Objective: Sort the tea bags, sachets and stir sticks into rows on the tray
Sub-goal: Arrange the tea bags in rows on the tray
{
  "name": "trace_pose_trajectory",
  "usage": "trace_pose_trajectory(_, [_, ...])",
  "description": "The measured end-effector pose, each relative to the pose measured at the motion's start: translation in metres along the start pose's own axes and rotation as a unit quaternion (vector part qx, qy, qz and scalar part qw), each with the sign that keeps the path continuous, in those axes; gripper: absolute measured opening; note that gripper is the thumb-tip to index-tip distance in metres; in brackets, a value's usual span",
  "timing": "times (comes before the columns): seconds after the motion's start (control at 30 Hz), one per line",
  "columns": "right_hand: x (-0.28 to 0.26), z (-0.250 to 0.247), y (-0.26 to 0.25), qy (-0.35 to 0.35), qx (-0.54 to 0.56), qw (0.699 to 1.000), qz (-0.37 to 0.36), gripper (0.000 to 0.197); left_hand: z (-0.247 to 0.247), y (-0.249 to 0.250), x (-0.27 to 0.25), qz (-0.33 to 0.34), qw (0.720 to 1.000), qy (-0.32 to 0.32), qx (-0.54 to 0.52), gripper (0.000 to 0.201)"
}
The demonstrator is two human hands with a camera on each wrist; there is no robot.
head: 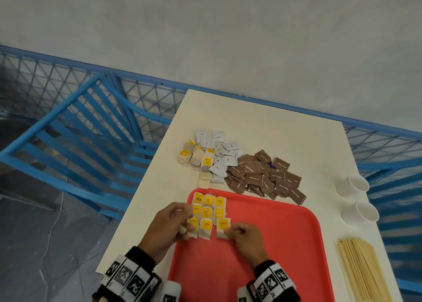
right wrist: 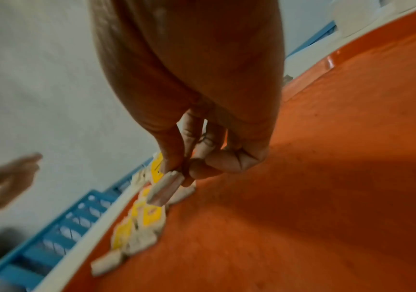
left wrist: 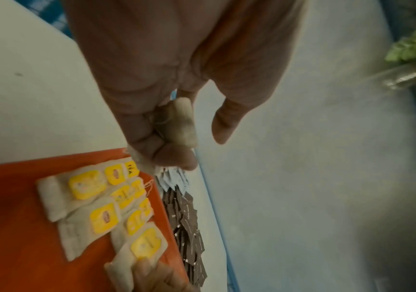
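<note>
Tea bags (head: 209,212) w/ yellow tags: laid in a 3 x 3 grid at upper-left corner of the red tray (head: 274,244), lower centre of head view. Tray sits on the white bench (head: 285,130).

Right hand (head: 245,236): thumb and forefinger pinch the lower edge of the grid's lower-right tea bag (head: 222,227); remaining fingers curled. Right wrist view confirms: fingers (right wrist: 177,158) closed on a pale bag edge just above tray surface.

Left hand (head: 170,226): at left edge of grid, over the tray rim. Left wrist view shows curled fingers (left wrist: 152,134) gripping a pale tea bag (left wrist: 183,122); thumb held apart.

Unsorted stock, on bench above tray in head view:
- loose tea bags (head: 196,160), left of pile;
- white sachets (head: 219,151), centre, touching the loose bags;
- brown sachets (head: 265,176), right, lowest ones just beside tray's top edge.

Stir sticks (head: 360,269): wooden bundle, lower right, on bench beside tray's right edge.

Two white paper cups (head: 356,196), lying on their sides, right edge of bench.

Blue chair (head: 75,137) at left; blue mesh fence behind bench.
</note>
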State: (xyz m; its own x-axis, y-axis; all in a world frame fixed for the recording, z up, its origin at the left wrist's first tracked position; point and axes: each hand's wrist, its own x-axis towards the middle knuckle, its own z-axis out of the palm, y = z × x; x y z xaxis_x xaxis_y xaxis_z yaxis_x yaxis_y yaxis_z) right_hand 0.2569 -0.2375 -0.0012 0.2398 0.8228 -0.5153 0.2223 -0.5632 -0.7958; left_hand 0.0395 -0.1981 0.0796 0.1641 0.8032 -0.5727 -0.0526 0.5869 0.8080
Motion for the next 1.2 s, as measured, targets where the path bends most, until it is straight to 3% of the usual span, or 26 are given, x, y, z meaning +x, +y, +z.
trace_pose_trajectory(0.13, [0.007, 0.015, 0.004, 0.008, 0.004, 0.999, 0.033, 0.014, -0.015, -0.01, -0.001, -0.045, 0.998, 0.017, -0.027, 0.019])
trace_pose_trajectory(0.37, [0.009, 0.031, 0.002, 0.082, -0.065, 0.993, 0.045, 0.027, -0.017, -0.011, -0.004, -0.052, 0.998, 0.021, -0.035, 0.023])
trace_pose_trajectory(0.57, [0.005, 0.034, -0.003, 0.114, -0.113, 0.986, 0.048, 0.031, -0.012, -0.002, -0.004, -0.072, 0.988, 0.012, -0.138, 0.038])
trace_pose_trajectory(0.63, [0.0, 0.03, -0.014, 0.111, -0.12, 0.986, 0.014, 0.032, -0.01, 0.001, -0.005, -0.093, 0.979, 0.0, -0.181, 0.043])
trace_pose_trajectory(0.7, [-0.009, 0.022, -0.03, 0.092, -0.11, 0.987, -0.074, 0.029, -0.005, 0.004, -0.006, -0.103, 0.972, -0.015, -0.21, 0.048])
trace_pose_trajectory(0.83, [-0.048, 0.003, -0.076, -0.049, -0.024, 0.97, -0.238, 0.013, 0.012, 0.011, -0.01, -0.1, 0.97, -0.048, -0.217, 0.055])
trace_pose_trajectory(0.97, [-0.067, -0.005, -0.088, -0.057, -0.183, 0.914, -0.359, 0.015, 0.036, 0.016, -0.014, -0.078, 0.976, -0.087, -0.185, 0.058])
trace_pose_trajectory(1.07, [-0.066, -0.017, -0.085, -0.033, -0.128, 0.938, -0.321, 0.008, 0.047, 0.018, -0.018, -0.069, 0.98, -0.113, -0.148, 0.061])
trace_pose_trajectory(1.13, [-0.066, -0.031, -0.086, -0.065, -0.049, 0.961, -0.266, 0.008, 0.049, 0.019, -0.021, -0.065, 0.98, -0.144, -0.117, 0.058])
trace_pose_trajectory(1.2, [-0.069, -0.045, -0.09, -0.091, 0.003, 0.964, -0.249, 0.008, 0.05, 0.019, -0.024, -0.056, 0.98, -0.175, -0.078, 0.052])
